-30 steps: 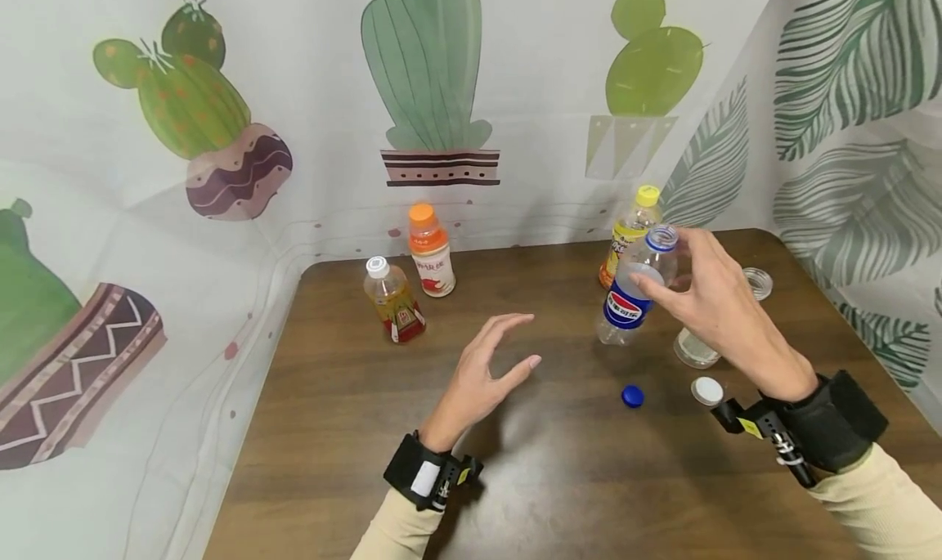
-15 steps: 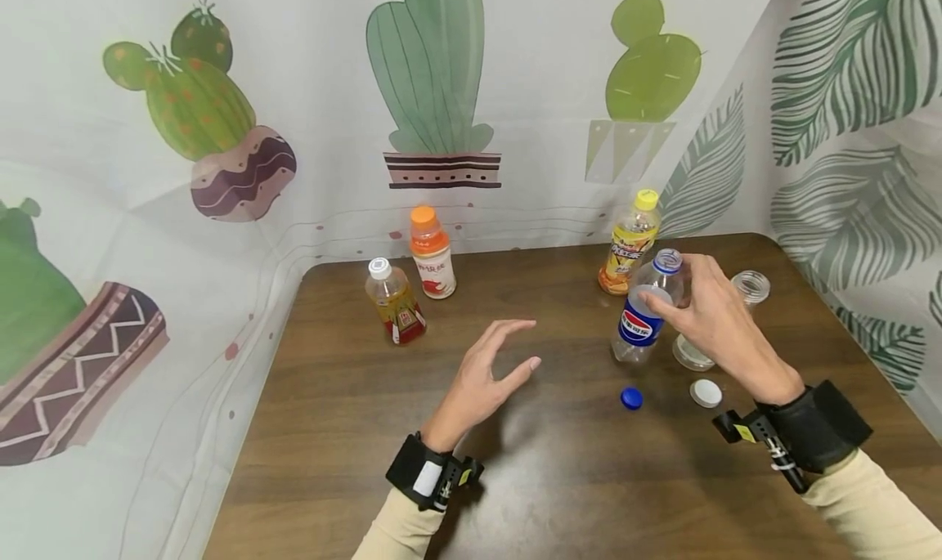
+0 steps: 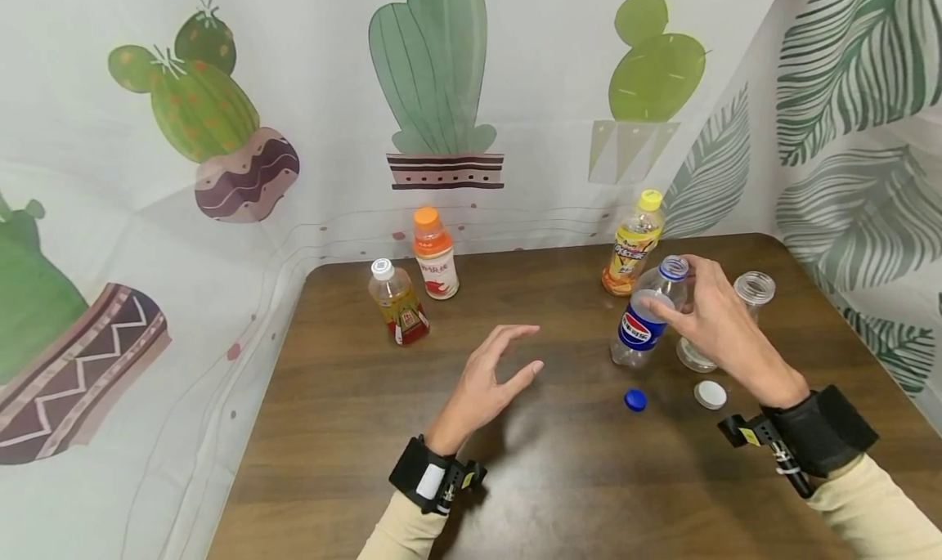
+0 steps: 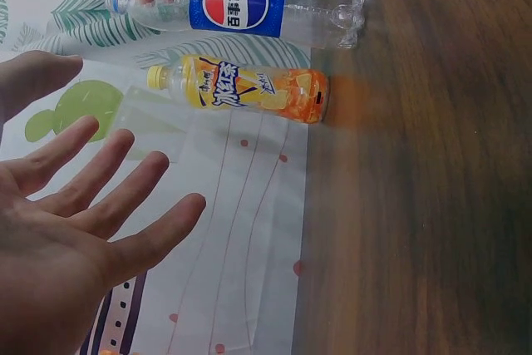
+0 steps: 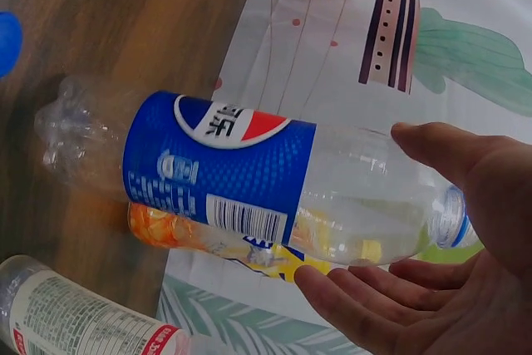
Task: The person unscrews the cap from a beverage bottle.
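My right hand (image 3: 717,323) holds an uncapped clear Pepsi bottle (image 3: 643,323) by its shoulder, thumb on one side and fingers on the other. It leans slightly, its bottom low over the table; no drink shows inside. Nothing is in my left hand (image 3: 482,384), which hovers over the middle with fingers spread, as the left wrist view shows too. A blue cap (image 3: 635,400) lies in front of the Pepsi bottle. Right of that cap lies a white cap (image 3: 710,395). Partly hidden behind my right hand stands an open, wide-mouthed clear bottle (image 3: 754,288) with a pale label.
Behind the Pepsi bottle stands a yellow-capped iced tea bottle (image 3: 631,249). At the back left of the wooden table (image 3: 331,454) stand an orange-capped bottle (image 3: 436,257) and a white-capped bottle of amber drink (image 3: 400,305). A cactus-print cloth (image 3: 316,118) hangs along the back.
My right hand has brought the Pepsi bottle down and a little toward me and to the right, and its lean has shifted slightly. My left hand has barely moved.
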The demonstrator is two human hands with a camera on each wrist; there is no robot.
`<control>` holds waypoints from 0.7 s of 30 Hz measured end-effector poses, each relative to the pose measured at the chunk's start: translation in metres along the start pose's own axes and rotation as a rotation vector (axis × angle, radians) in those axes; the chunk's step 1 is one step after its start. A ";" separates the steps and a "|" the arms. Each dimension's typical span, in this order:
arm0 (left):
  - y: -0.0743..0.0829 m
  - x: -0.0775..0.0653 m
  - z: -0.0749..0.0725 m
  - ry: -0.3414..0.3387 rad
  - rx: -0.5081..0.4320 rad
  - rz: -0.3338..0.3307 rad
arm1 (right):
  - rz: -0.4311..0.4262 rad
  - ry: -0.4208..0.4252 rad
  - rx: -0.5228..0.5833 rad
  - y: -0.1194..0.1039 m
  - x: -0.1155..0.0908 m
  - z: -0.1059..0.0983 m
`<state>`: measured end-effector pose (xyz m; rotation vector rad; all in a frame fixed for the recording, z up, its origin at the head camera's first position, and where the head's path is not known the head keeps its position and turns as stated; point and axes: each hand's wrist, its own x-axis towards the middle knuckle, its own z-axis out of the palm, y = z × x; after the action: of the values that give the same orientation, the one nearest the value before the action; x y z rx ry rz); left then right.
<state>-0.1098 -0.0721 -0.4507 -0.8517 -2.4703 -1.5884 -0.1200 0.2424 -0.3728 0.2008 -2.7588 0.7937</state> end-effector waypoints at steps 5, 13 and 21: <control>0.001 0.001 -0.001 0.009 0.014 0.012 | 0.021 -0.032 0.002 0.002 0.000 -0.002; 0.001 0.000 -0.002 0.001 -0.001 0.000 | 0.012 -0.029 0.006 -0.005 -0.004 -0.011; 0.000 -0.003 -0.006 0.001 -0.023 -0.040 | 0.004 0.055 0.023 -0.032 -0.004 -0.064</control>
<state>-0.1092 -0.0786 -0.4491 -0.8088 -2.4886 -1.6325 -0.0959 0.2502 -0.3059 0.1754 -2.7004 0.8193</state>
